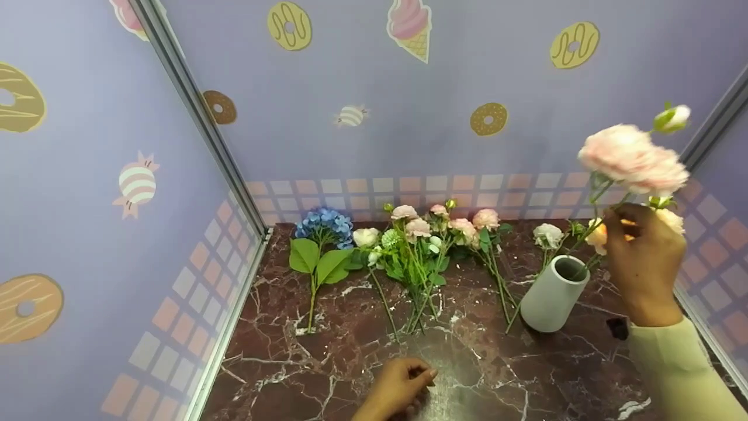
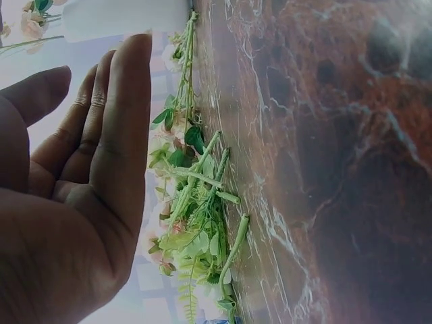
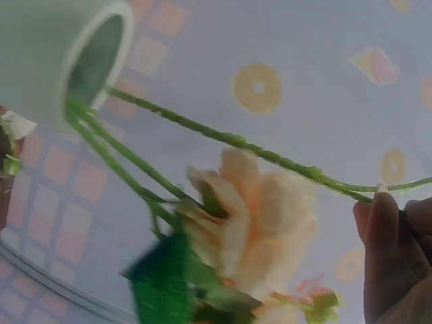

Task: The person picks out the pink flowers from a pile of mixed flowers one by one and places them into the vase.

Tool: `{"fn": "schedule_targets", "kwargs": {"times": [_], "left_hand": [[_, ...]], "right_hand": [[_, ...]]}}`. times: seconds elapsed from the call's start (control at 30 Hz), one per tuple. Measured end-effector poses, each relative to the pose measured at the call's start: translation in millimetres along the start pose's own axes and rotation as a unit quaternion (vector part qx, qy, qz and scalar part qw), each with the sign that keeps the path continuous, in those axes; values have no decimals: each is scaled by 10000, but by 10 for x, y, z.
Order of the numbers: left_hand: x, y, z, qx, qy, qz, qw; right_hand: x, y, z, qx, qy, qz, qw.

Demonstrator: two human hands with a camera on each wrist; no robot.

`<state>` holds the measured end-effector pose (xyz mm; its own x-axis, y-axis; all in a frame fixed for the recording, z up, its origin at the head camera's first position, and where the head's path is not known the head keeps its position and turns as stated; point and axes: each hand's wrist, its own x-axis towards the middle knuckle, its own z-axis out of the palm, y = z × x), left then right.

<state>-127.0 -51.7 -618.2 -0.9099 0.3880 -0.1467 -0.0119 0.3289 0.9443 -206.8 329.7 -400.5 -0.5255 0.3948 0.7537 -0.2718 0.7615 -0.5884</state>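
My right hand (image 1: 647,263) pinches the green stem (image 3: 236,142) of a pale pink flower (image 1: 628,156) with a white bud. The stem's lower end is inside the mouth of a white vase (image 1: 546,301), as the right wrist view shows. A peach flower (image 3: 253,223) on other stems also leans out of the vase, below the held stem. My left hand (image 1: 396,386) is low over the front of the table, holding nothing; in the left wrist view its fingers are nearly straight and the thumb stands apart.
A blue hydrangea (image 1: 324,227) with broad leaves lies at the back left of the dark marbled table (image 1: 315,374). Beside it lie several pink, white and green flowers (image 1: 418,228), more pink ones (image 1: 485,219) nearer the vase. Patterned panels (image 1: 374,152) enclose the back and sides.
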Motion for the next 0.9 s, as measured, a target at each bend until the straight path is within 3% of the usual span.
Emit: {"fn": "schedule_targets", "kwargs": {"times": [0.13, 0.37, 0.7, 0.9], "left_hand": [[-9, -6, 2, 79, -1, 58, 10000], [-37, -3, 17, -73, 41, -173, 9998], [-30, -3, 51, -171, 11, -138, 9998], [-17, 37, 69, -182, -59, -34, 9998]], "right_hand": [[-44, 27, 14, -15, 43, -48, 10000], [51, -92, -82, 93, 378, 209, 9990], [-64, 20, 35, -60, -19, 28, 10000], [-180, 160, 88, -161, -233, 210, 9994]]}}
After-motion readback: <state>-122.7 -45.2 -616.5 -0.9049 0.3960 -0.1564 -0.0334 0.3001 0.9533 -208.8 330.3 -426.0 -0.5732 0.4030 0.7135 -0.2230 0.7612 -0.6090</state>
